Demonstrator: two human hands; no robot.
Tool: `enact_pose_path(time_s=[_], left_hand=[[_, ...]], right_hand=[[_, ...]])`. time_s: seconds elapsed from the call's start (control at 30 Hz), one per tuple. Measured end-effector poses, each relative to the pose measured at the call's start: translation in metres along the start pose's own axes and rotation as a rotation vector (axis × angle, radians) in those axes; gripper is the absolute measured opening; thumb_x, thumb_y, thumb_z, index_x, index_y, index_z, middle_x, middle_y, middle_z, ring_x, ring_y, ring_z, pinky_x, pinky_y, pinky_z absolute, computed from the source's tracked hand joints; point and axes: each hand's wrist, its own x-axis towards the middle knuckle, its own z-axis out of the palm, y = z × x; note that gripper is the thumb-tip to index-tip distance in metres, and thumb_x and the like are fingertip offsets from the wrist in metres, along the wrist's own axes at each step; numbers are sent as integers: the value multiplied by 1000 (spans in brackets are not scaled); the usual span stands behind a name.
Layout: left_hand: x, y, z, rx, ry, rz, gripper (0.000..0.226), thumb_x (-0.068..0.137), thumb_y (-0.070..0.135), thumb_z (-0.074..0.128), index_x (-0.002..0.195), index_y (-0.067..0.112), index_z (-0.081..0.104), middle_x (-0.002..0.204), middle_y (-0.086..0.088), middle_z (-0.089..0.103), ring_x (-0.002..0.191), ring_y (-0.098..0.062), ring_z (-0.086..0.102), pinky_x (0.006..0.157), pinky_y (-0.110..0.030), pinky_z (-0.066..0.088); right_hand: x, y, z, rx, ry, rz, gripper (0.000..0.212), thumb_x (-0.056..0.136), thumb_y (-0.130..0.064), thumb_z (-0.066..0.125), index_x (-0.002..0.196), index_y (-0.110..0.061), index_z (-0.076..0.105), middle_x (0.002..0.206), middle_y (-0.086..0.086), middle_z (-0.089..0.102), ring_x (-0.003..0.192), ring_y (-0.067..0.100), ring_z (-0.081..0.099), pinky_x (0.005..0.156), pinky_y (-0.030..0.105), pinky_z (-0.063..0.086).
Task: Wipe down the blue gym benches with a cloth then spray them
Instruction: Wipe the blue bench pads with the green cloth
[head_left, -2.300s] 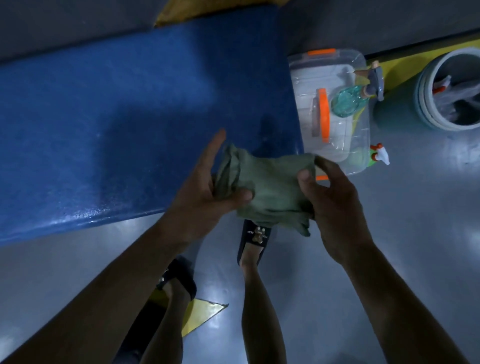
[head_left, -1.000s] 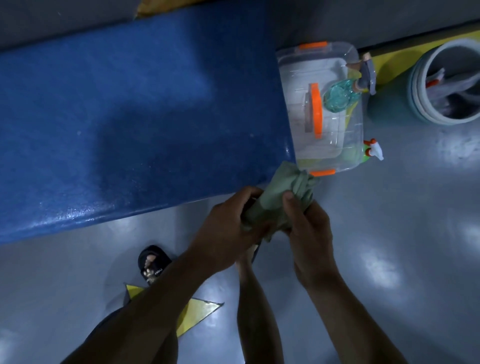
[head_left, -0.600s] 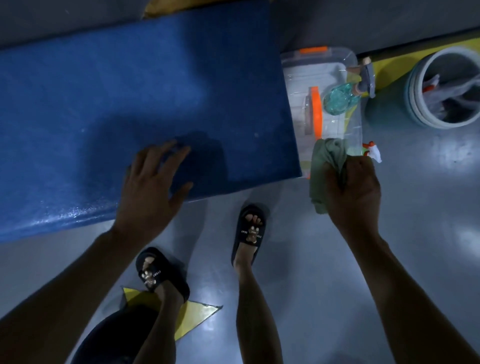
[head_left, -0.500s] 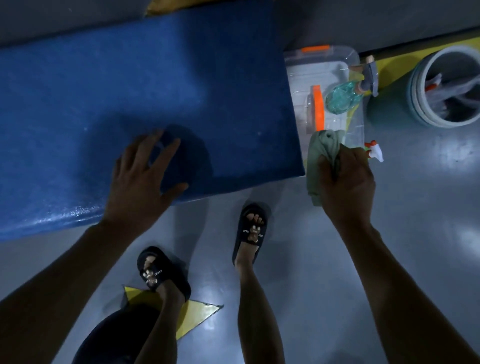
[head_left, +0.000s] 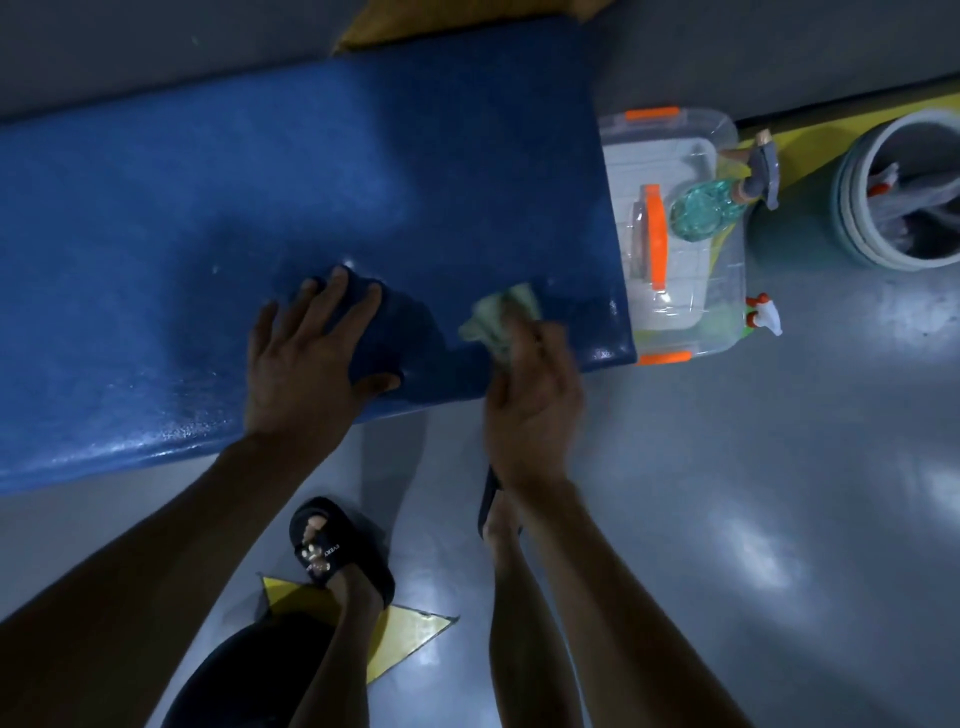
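Very little writing is showing anywhere in the frame. Low in the middle, a black slide sandal (head_left: 340, 552) is carrying a small line of pale letters across its strap, beside a small pale emblem; the letters are appearing tilted and too small and blurred to read with any certainty. The clear storage box with orange latches (head_left: 675, 228) at the upper right is showing no legible label, and the teal spray bottle (head_left: 706, 208) lying on its lid is displaying no print that can be made out. The blue bench (head_left: 208, 234) is bearing no lettering, number or sign.
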Motion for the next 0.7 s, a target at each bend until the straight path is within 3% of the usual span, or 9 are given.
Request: enact_pose_path(time_s=[0.13, 0.2, 0.37, 0.47, 0.53, 0.6, 0.7], left_hand=[[1, -2, -3, 8, -12, -8, 86, 75, 56, 72, 148, 29, 35, 159, -4, 28, 144, -33, 28, 114, -58, 21], [1, -2, -4, 7, -8, -13, 86, 74, 57, 72, 147, 30, 37, 159, -2, 29, 143, -32, 29, 114, -58, 21], [2, 5, -4, -1, 5, -33, 83, 75, 53, 73, 147, 29, 38, 158, -3, 30, 144, -32, 28, 114, -57, 21], [1, 7, -2, -9, 21, -36, 84, 74, 50, 76, 146, 28, 39, 158, -4, 31, 144, -32, 29, 113, -59, 23], [0, 8, -2, -15, 21, -44, 84, 74, 49, 76, 146, 28, 39, 158, -4, 31, 144, -32, 29, 113, -58, 23], [1, 8, -2, -16, 25, -47, 85, 73, 48, 77, 145, 27, 39, 157, -5, 33, 143, -33, 30, 113, -58, 23], [1, 7, -4, 8, 33, -31, 86, 72, 51, 77, 145, 26, 40, 156, -6, 35, 142, -34, 33, 112, -59, 24]], right_hand=[[-5, 5, -2, -132, -232, -366, 41, 88, -9, 58, 129, -13, 62, 111, 10, 60, 88, 28, 59, 65, 42, 53], [11, 33, -23, -194, -231, -373, 44, 86, -10, 54, 129, -14, 62, 107, 12, 59, 87, 30, 60, 61, 41, 54], [42, 84, -67, -176, -60, -39, 53, 85, -5, 57, 137, -15, 55, 114, 13, 52, 94, 28, 57, 69, 35, 51], [43, 66, -42, -92, 114, 281, 56, 81, -6, 55, 136, -18, 56, 118, 11, 53, 98, 28, 55, 71, 30, 43], [34, 34, -17, -46, 214, 338, 59, 77, -4, 54, 135, -17, 58, 118, 14, 57, 97, 33, 58, 69, 34, 47], [17, 1, 5, -21, 151, 196, 59, 78, -9, 53, 135, -18, 58, 114, 11, 58, 95, 31, 60, 71, 36, 51], [-8, -29, 21, -21, -146, -94, 52, 85, -13, 55, 136, -22, 55, 114, 6, 54, 93, 26, 57, 71, 40, 55]])
